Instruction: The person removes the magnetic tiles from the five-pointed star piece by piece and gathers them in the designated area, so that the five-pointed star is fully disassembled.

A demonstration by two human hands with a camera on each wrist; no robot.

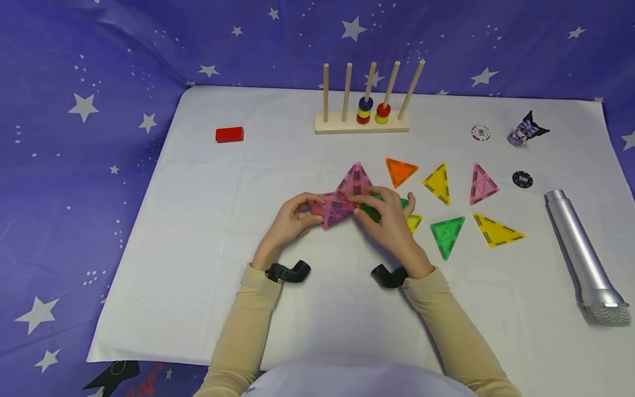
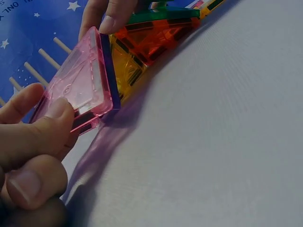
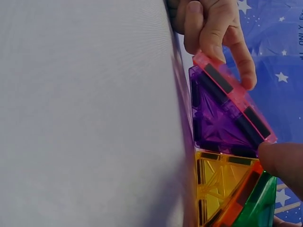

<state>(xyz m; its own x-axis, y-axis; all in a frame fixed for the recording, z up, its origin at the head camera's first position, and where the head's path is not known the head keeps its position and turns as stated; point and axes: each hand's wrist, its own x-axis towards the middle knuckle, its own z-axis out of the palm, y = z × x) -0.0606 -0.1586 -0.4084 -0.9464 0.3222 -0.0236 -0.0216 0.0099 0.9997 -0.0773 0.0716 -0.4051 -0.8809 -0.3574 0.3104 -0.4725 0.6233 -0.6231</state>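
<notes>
My left hand (image 1: 291,220) pinches a pink magnetic tile (image 2: 80,80) between thumb and fingers at its left side. With thumb and fingertips my right hand (image 1: 389,219) grips the same tile's other corner. In the right wrist view the pink tile leans against a purple triangular tile (image 3: 220,116), which meets a yellow tile (image 3: 215,175). An orange tile (image 2: 154,40) and a green tile (image 3: 258,201) continue the joined row, partly under my right hand in the head view. Another pink triangle (image 1: 356,175) points away behind the row.
Right of my hands lie loose triangles, among them an orange one (image 1: 401,172), a green one (image 1: 447,236) and a yellow one (image 1: 498,230). Behind stands a wooden peg rack (image 1: 362,125) with rings. A red block (image 1: 229,134), poker chips (image 1: 522,179), a figurine (image 1: 527,131) and a silver microphone (image 1: 587,259) lie farther out.
</notes>
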